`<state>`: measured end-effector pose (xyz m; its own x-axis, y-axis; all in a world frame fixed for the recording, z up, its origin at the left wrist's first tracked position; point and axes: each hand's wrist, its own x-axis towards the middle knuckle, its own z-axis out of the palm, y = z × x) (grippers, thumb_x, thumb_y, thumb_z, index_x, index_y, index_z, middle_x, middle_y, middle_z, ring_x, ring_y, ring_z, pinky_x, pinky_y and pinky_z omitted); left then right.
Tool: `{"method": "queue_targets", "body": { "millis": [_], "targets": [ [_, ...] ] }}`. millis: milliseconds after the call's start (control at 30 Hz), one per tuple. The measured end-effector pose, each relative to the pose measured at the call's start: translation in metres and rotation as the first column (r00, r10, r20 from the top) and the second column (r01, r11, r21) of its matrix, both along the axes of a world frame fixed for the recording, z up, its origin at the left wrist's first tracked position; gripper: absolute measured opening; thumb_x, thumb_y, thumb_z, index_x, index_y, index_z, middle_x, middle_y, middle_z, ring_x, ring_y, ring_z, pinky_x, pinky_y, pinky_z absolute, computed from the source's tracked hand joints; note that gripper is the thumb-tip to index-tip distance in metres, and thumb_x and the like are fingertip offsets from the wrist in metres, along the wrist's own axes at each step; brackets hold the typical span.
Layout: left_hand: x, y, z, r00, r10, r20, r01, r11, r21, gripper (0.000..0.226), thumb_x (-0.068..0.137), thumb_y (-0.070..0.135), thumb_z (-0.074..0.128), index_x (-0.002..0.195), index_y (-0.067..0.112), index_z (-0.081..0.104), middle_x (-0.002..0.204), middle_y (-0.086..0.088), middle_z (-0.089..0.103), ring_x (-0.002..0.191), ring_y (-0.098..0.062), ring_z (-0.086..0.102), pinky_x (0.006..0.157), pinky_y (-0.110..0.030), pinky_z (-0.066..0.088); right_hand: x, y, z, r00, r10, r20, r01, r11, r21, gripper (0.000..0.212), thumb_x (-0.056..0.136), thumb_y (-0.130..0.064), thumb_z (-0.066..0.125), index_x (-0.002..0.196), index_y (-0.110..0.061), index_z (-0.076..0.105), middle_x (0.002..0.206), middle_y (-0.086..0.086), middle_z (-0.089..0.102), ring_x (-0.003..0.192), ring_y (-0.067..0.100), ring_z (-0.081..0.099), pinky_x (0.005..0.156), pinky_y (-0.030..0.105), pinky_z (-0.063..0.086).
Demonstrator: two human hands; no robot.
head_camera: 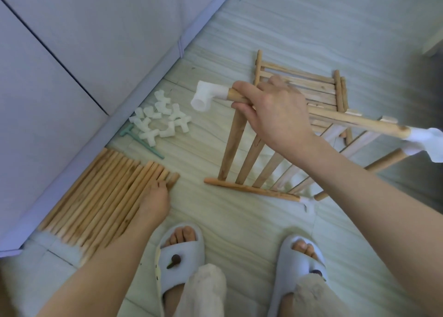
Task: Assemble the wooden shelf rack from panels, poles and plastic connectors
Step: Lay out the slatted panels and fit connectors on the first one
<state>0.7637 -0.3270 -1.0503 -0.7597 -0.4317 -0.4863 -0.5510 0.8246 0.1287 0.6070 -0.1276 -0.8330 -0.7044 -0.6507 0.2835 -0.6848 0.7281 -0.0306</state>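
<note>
My right hand (271,110) grips a wooden pole (354,122) held level above the floor. A white plastic connector (207,96) caps its left end and another white connector (424,139) caps its right end. Below the pole stands a partly built slatted panel frame (249,156) on the tiles. My left hand (155,197) rests on a row of loose wooden poles (100,197) lying by the wall; its fingers are hidden at the pole ends. A pile of white connectors (160,120) lies further back.
A second slatted wooden panel (311,89) lies behind my right hand. A green T-shaped tool (141,141) lies beside the connector pile. A grey wall and skirting (96,134) run along the left. My two slippered feet (182,256) stand at the bottom.
</note>
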Motion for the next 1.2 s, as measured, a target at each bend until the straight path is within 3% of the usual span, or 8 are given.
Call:
{"method": "queue_targets", "body": {
  "millis": [200, 333, 467, 600, 767, 867, 1033, 1200],
  "targets": [
    [-0.006, 0.012, -0.003, 1.0, 0.021, -0.014, -0.019, 0.991, 0.131, 0.029, 0.095, 0.014, 0.047, 0.121, 0.004, 0.049, 0.121, -0.016, 0.051, 0.106, -0.03, 0.053, 0.084, -0.035, 0.044, -0.005, 0.001, -0.001, 1.0, 0.025, 0.0, -0.025, 0.999, 0.024, 0.04, 0.096, -0.046, 0.038, 0.127, -0.023, 0.052, 0.093, 0.005, 0.066, 0.096, 0.026, 0.055, 0.06, 0.032, 0.031],
    [-0.025, 0.011, 0.031, 0.938, 0.109, -0.33, 0.02, 0.931, 0.365, 0.032, 0.093, 0.011, 0.048, 0.125, 0.005, 0.046, 0.111, -0.012, 0.049, 0.089, -0.019, 0.049, 0.076, -0.029, 0.039, -0.022, 0.003, 0.003, 0.992, 0.085, 0.095, -0.092, 0.993, 0.076, 0.042, 0.097, -0.047, 0.033, 0.131, -0.025, 0.045, 0.096, 0.004, 0.065, 0.095, 0.026, 0.055, 0.063, 0.036, 0.039],
    [-0.056, 0.01, 0.087, 0.742, 0.215, -0.635, 0.162, 0.862, 0.481, 0.016, 0.098, 0.017, 0.041, 0.112, 0.014, 0.046, 0.088, 0.01, 0.045, 0.074, 0.002, 0.046, 0.071, -0.022, 0.04, -0.043, 0.005, 0.004, 0.959, 0.111, 0.262, -0.145, 0.983, 0.112, 0.04, 0.098, -0.044, 0.031, 0.135, -0.029, 0.039, 0.1, 0.005, 0.063, 0.093, 0.031, 0.058, 0.071, 0.041, 0.046],
    [-0.077, 0.016, 0.127, 0.651, 0.144, -0.746, 0.308, 0.847, 0.433, 0.023, 0.099, 0.023, 0.04, 0.116, 0.011, 0.051, 0.096, 0.011, 0.053, 0.086, 0.003, 0.048, 0.077, -0.017, 0.038, -0.06, 0.016, 0.008, 0.959, 0.061, 0.278, -0.067, 0.998, 0.012, 0.04, 0.097, -0.043, 0.036, 0.134, -0.028, 0.044, 0.112, 0.01, 0.065, 0.102, 0.036, 0.058, 0.08, 0.043, 0.045],
    [-0.101, 0.037, 0.166, 0.606, 0.163, -0.779, 0.303, 0.858, 0.415, 0.01, 0.099, 0.024, 0.041, 0.104, 0.019, 0.048, 0.087, 0.005, 0.055, 0.075, -0.003, 0.05, 0.064, -0.008, 0.038, -0.065, 0.036, 0.032, 0.958, 0.036, 0.283, 0.015, 0.985, -0.174, 0.034, 0.098, -0.035, 0.042, 0.128, -0.021, 0.05, 0.092, 0.008, 0.065, 0.091, 0.037, 0.059, 0.075, 0.038, 0.042],
    [-0.114, 0.045, 0.206, 0.55, 0.147, -0.822, 0.368, 0.841, 0.397, 0.016, 0.099, 0.026, 0.041, 0.108, 0.017, 0.051, 0.093, -0.005, 0.06, 0.075, -0.01, 0.053, 0.065, -0.012, 0.039, -0.06, 0.049, 0.049, 0.938, 0.016, 0.346, 0.094, 0.95, -0.298, 0.028, 0.098, -0.03, 0.043, 0.122, -0.019, 0.051, 0.085, 0.0, 0.057, 0.085, 0.03, 0.055, 0.074, 0.032, 0.039],
    [-0.114, 0.07, 0.259, 0.535, -0.078, -0.841, 0.536, 0.801, 0.267, 0.012, 0.099, 0.023, 0.043, 0.103, 0.017, 0.053, 0.078, 0.006, 0.054, 0.066, -0.001, 0.048, 0.059, -0.017, 0.034, -0.028, 0.079, 0.066, 0.92, 0.001, 0.391, 0.212, 0.839, -0.5, 0.017, 0.098, -0.018, 0.042, 0.111, -0.009, 0.051, 0.089, -0.001, 0.052, 0.082, 0.02, 0.049, 0.072, 0.029, 0.036],
    [-0.105, 0.112, 0.27, 0.569, -0.2, -0.798, 0.592, 0.773, 0.228, 0.024, 0.099, 0.024, 0.042, 0.118, 0.012, 0.05, 0.091, -0.007, 0.062, 0.074, -0.018, 0.053, 0.064, -0.03, 0.037, 0.0, 0.118, 0.069, 0.911, -0.01, 0.412, 0.265, 0.78, -0.567, 0.017, 0.098, -0.016, 0.043, 0.111, -0.01, 0.052, 0.095, 0.006, 0.062, 0.085, 0.023, 0.056, 0.076, 0.031, 0.042]
  ]
}}
